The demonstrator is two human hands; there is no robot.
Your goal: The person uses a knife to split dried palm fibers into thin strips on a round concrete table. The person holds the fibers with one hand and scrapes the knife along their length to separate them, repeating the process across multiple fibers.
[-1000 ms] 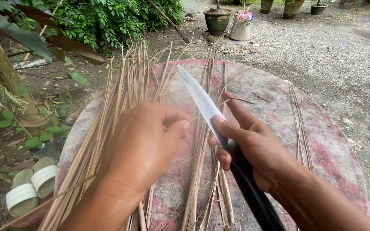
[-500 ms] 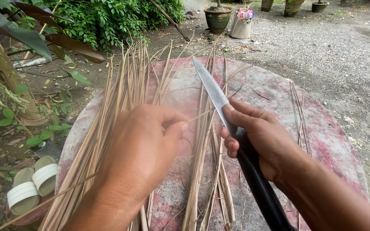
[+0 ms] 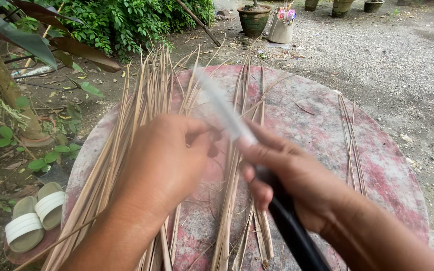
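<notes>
Right hand [image 3: 297, 188] is wrapped tight round the black handle of one knife [image 3: 257, 165], blade blurred and pointing toward eleven o'clock across the round red bench [image 3: 377, 165]. Left hand [image 3: 164, 160] sits at nine o'clock from the blade, fingers curled in, thumb and fingertips pinched close together just beside the steel; it looks to be nipping one dry leaf strip, though the blur hides the strip itself. The big heap of strips [image 3: 141, 115] fans out under that hand toward twelve o'clock, too many to count. A thin bundle of bare sticks [image 3: 350, 135], maybe four or five, lies well apart at three o'clock. Judging by that, only a handful are done and nearly the whole heap is left. Two sandals [image 3: 33, 216] on the ground at eight o'clock, two plant pots [image 3: 264, 20] up at twelve.
</notes>
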